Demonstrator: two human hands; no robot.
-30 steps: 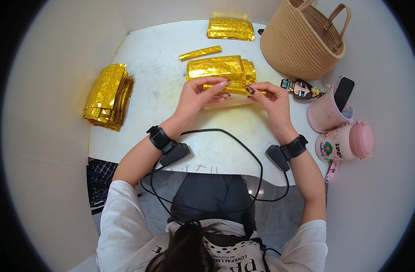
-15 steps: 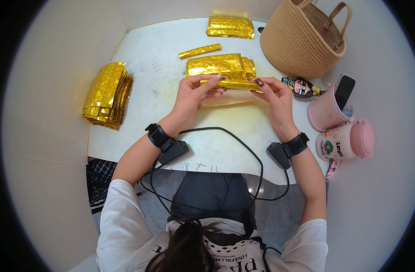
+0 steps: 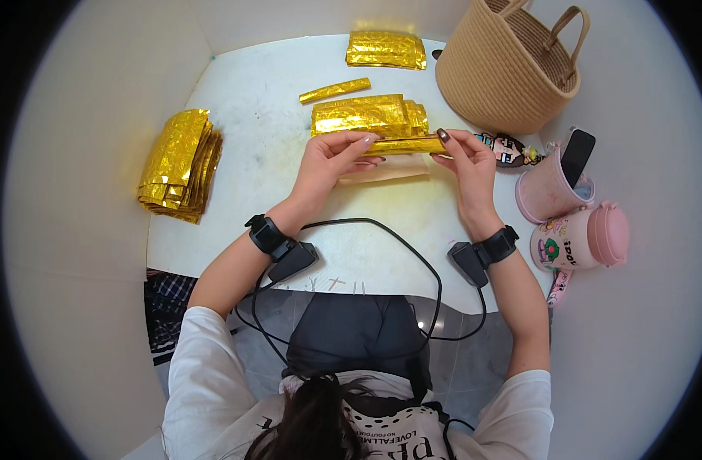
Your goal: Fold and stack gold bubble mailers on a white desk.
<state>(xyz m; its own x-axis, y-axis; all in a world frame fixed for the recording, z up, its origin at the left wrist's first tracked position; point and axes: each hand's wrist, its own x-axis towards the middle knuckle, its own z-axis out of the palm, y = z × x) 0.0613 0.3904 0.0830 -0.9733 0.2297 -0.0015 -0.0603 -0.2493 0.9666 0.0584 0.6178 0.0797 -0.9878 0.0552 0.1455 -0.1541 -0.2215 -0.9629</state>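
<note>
Between my two hands a narrow folded strip of shiny gold foil paper (image 3: 406, 145) is held level over the table. My left hand (image 3: 325, 162) is closed on its left end, thumb on top. At the other end my right hand (image 3: 471, 165) pinches it between thumb and fingers. Just below the strip lies a pale tan sheet (image 3: 389, 172), partly covered by the hands. Right behind it sits a stack of gold foil sheets (image 3: 358, 116). Farther back, a loose gold strip (image 3: 335, 90) lies slightly aslant.
A thick gold foil stack (image 3: 173, 161) stands at the left edge, another stack (image 3: 385, 50) at the back. On the right are a woven basket (image 3: 500, 80), a cartoon figure (image 3: 509, 150), a pink cup (image 3: 546, 188) holding a phone (image 3: 578, 157), and a pink-lidded bottle (image 3: 565, 239). Black cables (image 3: 366, 221) loop from my wrists.
The foil strip has shifted slightly to the right between my hands, and my right fingers have moved a little along its end. The stacks and other items stay in place.
</note>
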